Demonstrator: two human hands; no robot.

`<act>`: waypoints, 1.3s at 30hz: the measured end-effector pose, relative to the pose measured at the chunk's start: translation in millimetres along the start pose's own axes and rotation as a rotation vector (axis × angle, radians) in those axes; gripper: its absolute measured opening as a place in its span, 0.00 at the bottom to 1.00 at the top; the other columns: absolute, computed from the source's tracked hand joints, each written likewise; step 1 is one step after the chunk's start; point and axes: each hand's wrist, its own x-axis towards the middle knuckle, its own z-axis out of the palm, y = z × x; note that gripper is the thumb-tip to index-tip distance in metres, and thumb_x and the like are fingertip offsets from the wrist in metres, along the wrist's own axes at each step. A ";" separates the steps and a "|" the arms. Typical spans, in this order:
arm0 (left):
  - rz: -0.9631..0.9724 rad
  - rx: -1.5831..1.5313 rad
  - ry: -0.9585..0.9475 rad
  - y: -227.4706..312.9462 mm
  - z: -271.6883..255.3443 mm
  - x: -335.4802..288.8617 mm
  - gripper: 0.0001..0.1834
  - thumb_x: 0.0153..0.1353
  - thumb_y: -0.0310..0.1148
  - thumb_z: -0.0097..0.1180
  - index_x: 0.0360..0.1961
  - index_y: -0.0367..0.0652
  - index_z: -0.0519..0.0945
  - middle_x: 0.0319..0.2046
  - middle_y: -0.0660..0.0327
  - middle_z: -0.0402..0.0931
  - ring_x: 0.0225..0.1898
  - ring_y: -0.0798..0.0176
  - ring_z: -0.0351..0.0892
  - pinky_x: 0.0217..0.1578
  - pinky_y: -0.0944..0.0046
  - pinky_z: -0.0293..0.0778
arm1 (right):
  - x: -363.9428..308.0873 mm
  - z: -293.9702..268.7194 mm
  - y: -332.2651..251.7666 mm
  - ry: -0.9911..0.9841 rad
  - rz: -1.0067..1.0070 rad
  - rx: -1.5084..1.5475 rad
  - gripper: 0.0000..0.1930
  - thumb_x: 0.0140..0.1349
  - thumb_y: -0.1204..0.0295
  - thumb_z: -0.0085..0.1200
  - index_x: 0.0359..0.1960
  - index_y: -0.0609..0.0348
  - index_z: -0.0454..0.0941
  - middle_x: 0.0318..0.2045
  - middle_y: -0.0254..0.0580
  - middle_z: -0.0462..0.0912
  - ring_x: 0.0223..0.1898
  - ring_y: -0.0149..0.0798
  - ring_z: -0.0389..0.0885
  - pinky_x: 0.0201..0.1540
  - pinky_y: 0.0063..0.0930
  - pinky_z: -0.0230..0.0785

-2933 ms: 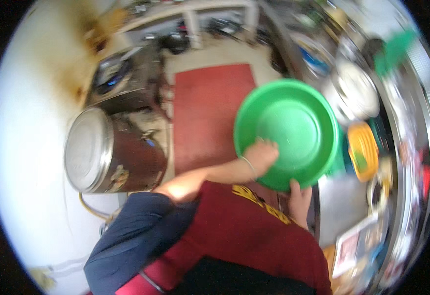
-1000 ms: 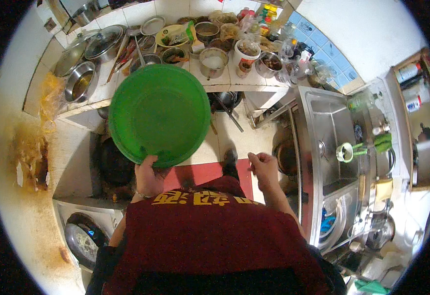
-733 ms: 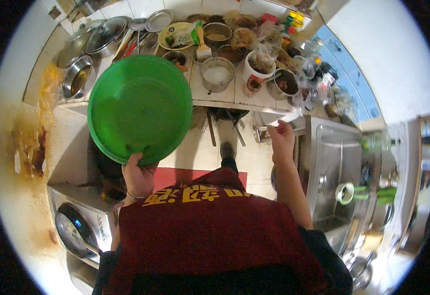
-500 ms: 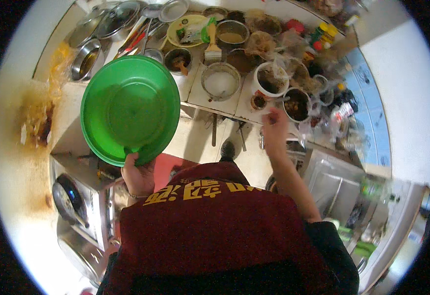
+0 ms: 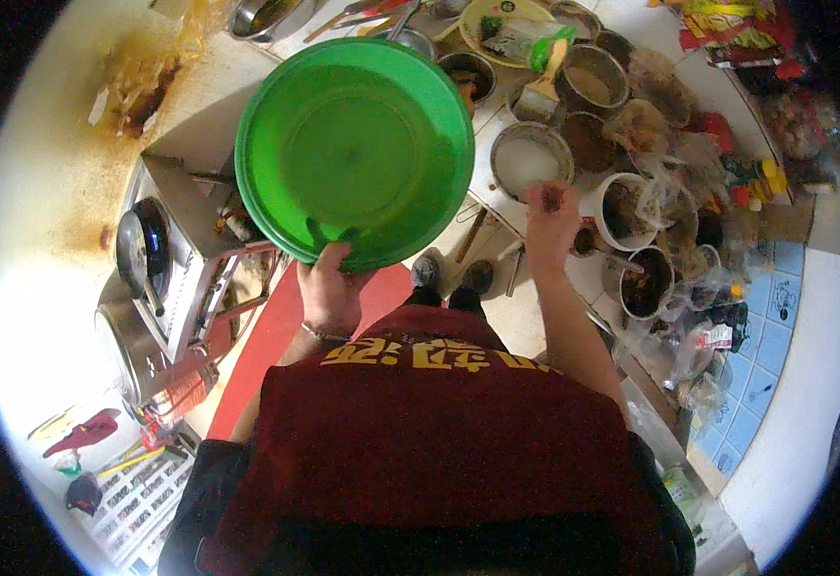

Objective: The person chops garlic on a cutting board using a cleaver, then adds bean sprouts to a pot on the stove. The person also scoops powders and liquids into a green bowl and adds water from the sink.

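Note:
My left hand [image 5: 332, 300] grips the near rim of a big round green plastic basin [image 5: 353, 173], its thumb on the inner side. The basin is held up, tilted toward me, with nothing visible in it but shadow. My right hand [image 5: 552, 226] hangs at the near edge of a round metal bowl [image 5: 494, 165] of white powder or grains. Its fingers are curled together, and anything between them is too small to make out. Just right of this hand stand a small dark-topped jar [image 5: 585, 240] and a white tub [image 5: 600, 209] with dark contents.
A wooden-handled brush [image 5: 542, 91] lies across bowls behind the white powder. Along the counter's right crowd plastic bags [image 5: 665, 202], pots and a dark-filled container [image 5: 646, 283]. At left a stove unit carries a black pan [image 5: 142, 252]. Red matting [image 5: 247, 384] lies on the floor.
My view has turned, so the counter appears shifted. My right hand has gone from beside the small jar to the bowl of white powder. The basin stays in my left hand.

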 end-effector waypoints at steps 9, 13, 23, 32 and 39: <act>0.039 0.100 0.073 11.6 12.6 5.1 0.24 0.57 0.24 0.51 0.57 0.44 0.68 0.51 0.55 0.74 0.49 0.52 0.78 0.38 0.51 0.82 | 17.1 -25.0 -34.8 -0.030 -0.058 -0.456 0.12 0.72 0.68 0.44 0.44 0.64 0.76 0.32 0.58 0.81 0.34 0.56 0.80 0.37 0.41 0.70; 0.018 0.051 0.097 19.6 13.0 7.7 0.25 0.57 0.24 0.51 0.57 0.44 0.68 0.50 0.55 0.74 0.49 0.52 0.78 0.38 0.51 0.82 | 8.9 -35.7 -47.3 -0.050 -0.100 -0.419 0.12 0.72 0.69 0.42 0.44 0.64 0.76 0.31 0.55 0.82 0.33 0.55 0.80 0.36 0.42 0.70; -0.020 0.047 0.065 23.2 9.4 17.7 0.26 0.57 0.23 0.51 0.58 0.44 0.66 0.52 0.55 0.73 0.49 0.52 0.78 0.40 0.48 0.83 | 8.8 -16.9 -15.2 0.073 0.211 0.161 0.12 0.72 0.69 0.41 0.42 0.63 0.74 0.24 0.37 0.76 0.22 0.28 0.70 0.25 0.25 0.62; -0.071 0.056 0.007 25.3 10.0 24.3 0.26 0.58 0.22 0.50 0.59 0.43 0.65 0.52 0.53 0.73 0.49 0.51 0.79 0.40 0.49 0.85 | -12.7 -34.8 -36.3 0.292 0.320 0.478 0.10 0.70 0.71 0.41 0.43 0.65 0.73 0.23 0.40 0.77 0.20 0.29 0.69 0.23 0.23 0.60; -0.081 0.371 -0.144 21.5 3.9 29.9 0.28 0.58 0.23 0.50 0.61 0.46 0.63 0.52 0.52 0.73 0.49 0.53 0.79 0.39 0.52 0.85 | -28.5 -45.6 -89.5 0.269 0.248 0.640 0.11 0.69 0.72 0.41 0.41 0.65 0.75 0.23 0.44 0.78 0.20 0.31 0.70 0.23 0.23 0.60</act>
